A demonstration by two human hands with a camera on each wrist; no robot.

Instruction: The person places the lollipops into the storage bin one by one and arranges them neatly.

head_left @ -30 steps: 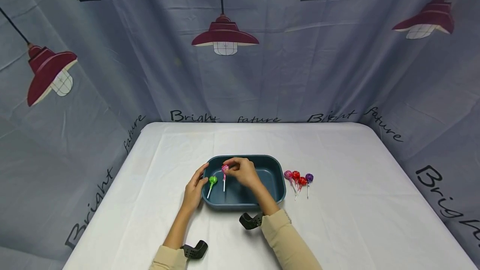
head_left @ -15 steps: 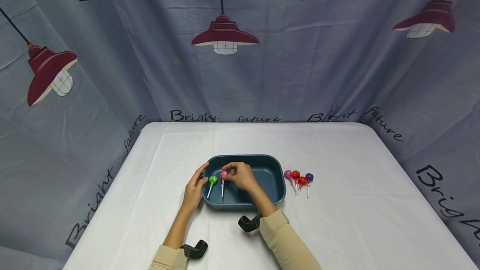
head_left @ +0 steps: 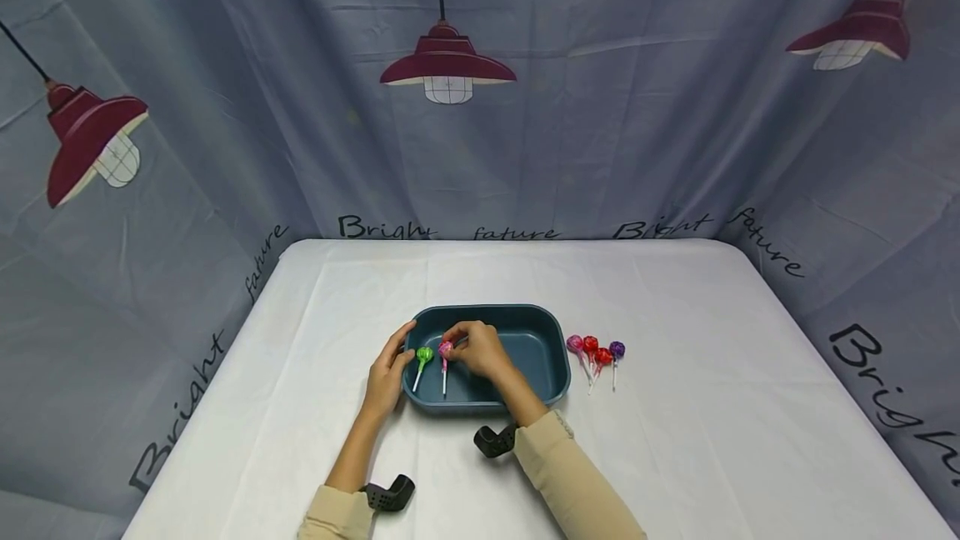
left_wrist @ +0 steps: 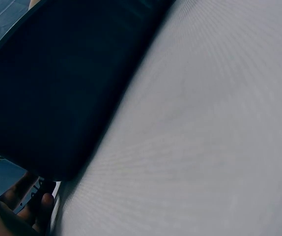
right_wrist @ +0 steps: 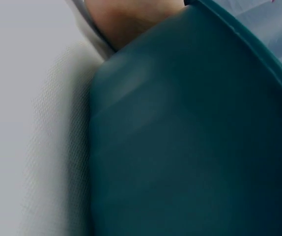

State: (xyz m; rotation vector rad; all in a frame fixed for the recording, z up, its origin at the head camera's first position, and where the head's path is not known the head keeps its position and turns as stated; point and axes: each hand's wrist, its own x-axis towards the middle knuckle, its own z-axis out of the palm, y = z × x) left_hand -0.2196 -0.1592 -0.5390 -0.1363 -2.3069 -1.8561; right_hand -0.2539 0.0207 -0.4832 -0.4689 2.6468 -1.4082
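Note:
In the head view, my right hand (head_left: 480,350) pinches a pink lollipop (head_left: 446,348) by its wrapped head, inside the dark teal tray (head_left: 531,402). The lollipop's white stick points toward me. Beside it, at the tray's left end, lies a green lollipop (head_left: 424,354) with its stick slanting down-left. My left hand (head_left: 386,375) rests against the tray's left end, its fingers fairly straight along the outside and the thumb at the rim. The left wrist view shows some of those fingers (left_wrist: 43,206) below the tray's dark side wall; the right wrist view shows mostly the tray's outer wall (right_wrist: 180,123).
Right of the tray, on the white-covered table (head_left: 712,407), lie a pink lollipop (head_left: 575,344), two red lollipops (head_left: 603,356) close together, and a purple lollipop (head_left: 617,350). A grey curtain (head_left: 525,157) printed with lamps surrounds the table's back and sides.
My right hand has lowered the pink lollipop slightly toward me and left, next to the green one. The left hand keeps its place at the tray. The head view has tilted slightly.

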